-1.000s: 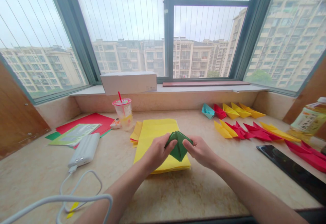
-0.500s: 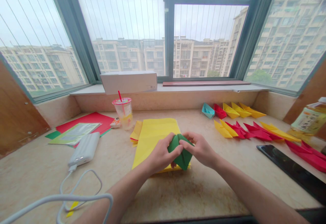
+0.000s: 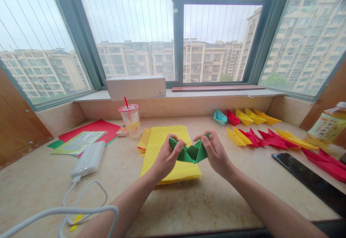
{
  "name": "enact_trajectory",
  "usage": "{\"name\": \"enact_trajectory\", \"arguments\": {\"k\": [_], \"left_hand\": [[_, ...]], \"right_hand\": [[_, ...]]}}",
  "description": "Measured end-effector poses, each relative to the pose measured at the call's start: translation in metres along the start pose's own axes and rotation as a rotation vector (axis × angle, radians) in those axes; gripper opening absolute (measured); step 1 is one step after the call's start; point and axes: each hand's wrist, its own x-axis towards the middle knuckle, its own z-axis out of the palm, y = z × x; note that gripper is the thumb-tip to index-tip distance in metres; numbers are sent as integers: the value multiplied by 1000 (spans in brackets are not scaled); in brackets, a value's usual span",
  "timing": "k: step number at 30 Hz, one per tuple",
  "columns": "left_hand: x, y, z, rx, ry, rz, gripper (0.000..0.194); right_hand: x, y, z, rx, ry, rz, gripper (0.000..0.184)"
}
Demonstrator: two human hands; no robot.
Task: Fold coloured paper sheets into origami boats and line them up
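A green folded paper boat point(image 3: 186, 155) is stretched between my two hands, its middle dipping to an open pocket. My left hand point(image 3: 168, 155) pinches its left point between thumb and fingers. At the opposite point, my right hand point(image 3: 214, 153) grips the paper the same way. Both hands are above a stack of yellow paper point(image 3: 154, 158) on the countertop. Part of each pinched end is covered by my fingers.
Several folded paper boats point(image 3: 244, 117) stand in rows at the right, near a black phone point(image 3: 305, 180) and a bottle point(image 3: 328, 126). Leftward are a plastic cup point(image 3: 129, 117), red paper point(image 3: 102, 128) and a white power bank point(image 3: 89, 158) with a looping cable point(image 3: 62, 212).
The green paper was a compact diamond with my hands close together. My hands have drawn apart, and it is now pulled out wide into a boat shape.
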Motion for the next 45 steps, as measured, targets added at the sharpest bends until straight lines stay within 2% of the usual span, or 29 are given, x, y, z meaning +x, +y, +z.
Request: {"name": "enact_trajectory", "arguments": {"k": [5,10,13,16,18,20,24,26,28,31,35,37,39,42,45], "left_hand": [[1,0,0,-181,89,25,34],[0,-2,-1,-314,66,79,33],[-2,-4,-3,-304,47,74,31],[-3,-2,-6,-268,-15,67,25],[-5,2,-8,-219,-97,71,20],[-7,8,-9,-121,-214,89,29],[-12,16,-7,176,-474,186,40],[-14,18,-4,284,-549,241,47],[-16,19,1,326,-572,276,57],[-17,18,7,380,-526,278,65],[-16,13,11,463,-432,232,33],[-15,9,10,431,-401,202,29],[-14,5,9,333,-358,143,32],[-13,2,7,108,-296,32,44],[-13,2,8,-41,-277,-40,64]], "right_hand": [[4,1,-4,75,122,-61,30],[9,2,-7,72,249,-75,34],[10,3,-7,95,309,-72,34],[10,2,-8,122,351,-74,32],[9,-1,-9,103,394,-102,29],[7,-3,-11,62,415,-150,27],[0,-6,-10,7,335,-256,24],[-4,-4,-7,12,270,-293,22],[-7,-2,-4,8,239,-301,22],[-9,1,-2,-15,263,-299,23],[-4,1,-2,27,251,-277,29],[0,0,-1,75,196,-215,38],[4,-1,0,119,90,-133,44],[6,-1,2,150,-112,-5,42],[5,1,2,188,-162,71,35]]}}
